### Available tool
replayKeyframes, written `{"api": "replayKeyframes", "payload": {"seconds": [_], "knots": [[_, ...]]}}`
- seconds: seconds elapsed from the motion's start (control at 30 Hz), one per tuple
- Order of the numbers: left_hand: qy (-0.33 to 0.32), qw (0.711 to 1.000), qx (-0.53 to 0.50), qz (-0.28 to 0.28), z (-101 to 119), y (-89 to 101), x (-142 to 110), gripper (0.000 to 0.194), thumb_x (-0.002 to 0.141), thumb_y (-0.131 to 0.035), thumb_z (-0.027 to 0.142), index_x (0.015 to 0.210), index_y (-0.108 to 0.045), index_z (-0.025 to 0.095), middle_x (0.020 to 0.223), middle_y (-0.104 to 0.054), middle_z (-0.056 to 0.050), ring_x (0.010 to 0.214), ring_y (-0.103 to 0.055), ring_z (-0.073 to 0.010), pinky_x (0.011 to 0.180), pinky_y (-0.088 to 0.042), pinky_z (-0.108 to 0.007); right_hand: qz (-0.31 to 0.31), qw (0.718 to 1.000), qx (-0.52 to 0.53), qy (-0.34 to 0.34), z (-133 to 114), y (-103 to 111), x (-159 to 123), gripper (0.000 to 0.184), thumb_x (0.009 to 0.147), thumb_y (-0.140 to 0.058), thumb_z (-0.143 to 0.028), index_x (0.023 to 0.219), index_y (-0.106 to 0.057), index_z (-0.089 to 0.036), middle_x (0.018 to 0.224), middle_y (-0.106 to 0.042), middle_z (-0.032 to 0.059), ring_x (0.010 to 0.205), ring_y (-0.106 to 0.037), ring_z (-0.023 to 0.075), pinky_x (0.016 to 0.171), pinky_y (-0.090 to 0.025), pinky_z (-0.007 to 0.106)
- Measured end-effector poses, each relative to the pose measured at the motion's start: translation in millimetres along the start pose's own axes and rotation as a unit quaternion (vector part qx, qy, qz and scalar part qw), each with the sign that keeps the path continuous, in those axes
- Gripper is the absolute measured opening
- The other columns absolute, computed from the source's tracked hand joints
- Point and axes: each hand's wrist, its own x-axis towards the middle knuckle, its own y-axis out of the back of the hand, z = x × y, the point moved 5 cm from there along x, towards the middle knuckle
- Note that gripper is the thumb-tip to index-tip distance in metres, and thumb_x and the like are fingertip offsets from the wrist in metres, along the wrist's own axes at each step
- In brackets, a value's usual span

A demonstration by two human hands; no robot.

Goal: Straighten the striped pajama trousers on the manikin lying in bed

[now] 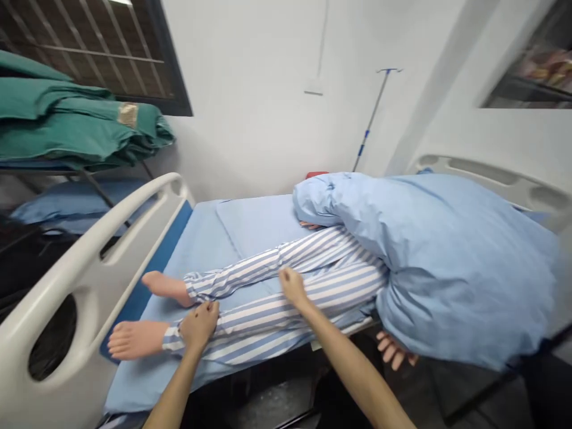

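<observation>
A life-size figure, by its smooth feet (137, 339) a nursing manikin, lies on the bed in blue-and-white striped trousers (254, 319). My left hand (199, 323) is closed on the nearer trouser leg just above the ankle. Around the knee of that same leg, my right hand (293, 285) is closed too, with its fingers curled at the cloth. How much of the leg itself each hand holds is hidden. A bunched light blue quilt (447, 256) covers the upper body. From under it, one manikin hand (393, 350) hangs over the near bed edge.
A cream footboard (89, 262) rises at the left and a headboard (487, 170) at the right. Behind the bed stands an IV pole (373, 119). Folded green cloths (80, 122) lie on a rack at the left, beneath a barred window. Blue sheet (263, 217) covers the mattress.
</observation>
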Motion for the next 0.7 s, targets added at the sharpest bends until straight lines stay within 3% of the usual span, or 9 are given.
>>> {"api": "replayKeyframes", "payload": {"seconds": [0.13, 0.27, 0.37, 0.5, 0.6, 0.63, 0.7], "knots": [[-0.015, 1.000, 0.007, -0.013, -4, -2.5, 4, 0.039, 0.086, -0.034, 0.043, 0.083, -0.067, 0.023, 0.091, -0.072, -0.014, 0.081, -0.066, -0.0326, 0.069, -0.042, -0.036, -0.108, 0.987, 0.013, 0.120, -72, -94, -24, 0.035, 0.075, -0.033, -0.050, 0.052, -0.043, -0.026, 0.065, -0.070, -0.0103, 0.075, -0.069, 0.0191, 0.061, -0.041, 0.029], [-0.017, 0.998, -0.058, -0.005, -7, 7.3, 8, 0.030, 0.078, -0.041, 0.044, 0.064, -0.058, 0.024, 0.072, -0.065, -0.010, 0.075, -0.062, -0.0327, 0.066, -0.042, -0.037, -0.127, 0.989, 0.000, 0.076, -70, -145, -30, 0.044, 0.069, -0.031, -0.058, 0.044, -0.041, -0.023, 0.044, -0.060, -0.0112, 0.067, -0.068, 0.0187, 0.056, -0.033, 0.026], [-0.015, 0.981, -0.190, 0.043, -2, 28.0, 9, 0.033, 0.077, -0.043, 0.046, 0.053, -0.045, 0.024, 0.053, -0.048, -0.004, 0.067, -0.055, -0.0266, 0.063, -0.040, -0.034, -0.134, 0.989, 0.005, 0.069, -54, -155, -32, 0.044, 0.067, -0.037, -0.058, 0.039, -0.040, -0.024, 0.037, -0.053, -0.0068, 0.061, -0.065, 0.0212, 0.055, -0.032, 0.028], [-0.010, 0.922, -0.374, 0.100, 19, 42.5, 15, 0.037, 0.079, -0.046, 0.049, 0.053, -0.041, 0.023, 0.050, -0.042, 0.000, 0.060, -0.047, -0.0187, 0.060, -0.040, -0.030, -0.134, 0.989, 0.033, 0.048, -43, -157, -26, 0.046, 0.078, -0.041, -0.049, 0.039, -0.044, -0.024, 0.044, -0.058, -0.0062, 0.057, -0.061, 0.0184, 0.053, -0.029, 0.026], [-0.002, 0.876, -0.470, 0.112, 34, 28.0, 17, 0.035, 0.080, -0.047, 0.044, 0.054, -0.039, 0.022, 0.052, -0.043, 0.001, 0.057, -0.044, -0.0155, 0.059, -0.040, -0.028, -0.114, 0.993, 0.016, 0.035, -41, -160, -25, 0.042, 0.087, -0.048, -0.034, 0.047, -0.055, -0.022, 0.055, -0.066, -0.0025, 0.058, -0.059, 0.0137, 0.053, -0.028, 0.024], [0.002, 0.876, -0.470, 0.112, 37, 19.7, 16, 0.033, 0.081, -0.046, 0.042, 0.055, -0.039, 0.022, 0.052, -0.042, 0.001, 0.057, -0.043, -0.0152, 0.059, -0.039, -0.028, -0.100, 0.994, 0.014, 0.033, -40, -161, -26, 0.040, 0.090, -0.048, -0.029, 0.052, -0.060, -0.020, 0.059, -0.068, -0.0004, 0.060, -0.059, 0.0123, 0.054, -0.029, 0.024], [0.000, 0.907, -0.408, 0.101, 39, 1.9, 9, 0.031, 0.083, -0.044, 0.037, 0.056, -0.043, 0.021, 0.054, -0.044, 0.000, 0.058, -0.042, -0.0150, 0.059, -0.035, -0.027, -0.077, 0.996, 0.019, 0.033, -38, -164, -29, 0.037, 0.093, -0.049, -0.022, 0.061, -0.067, -0.017, 0.064, -0.069, 0.0023, 0.061, -0.058, 0.0107, 0.055, -0.031, 0.022]]}}
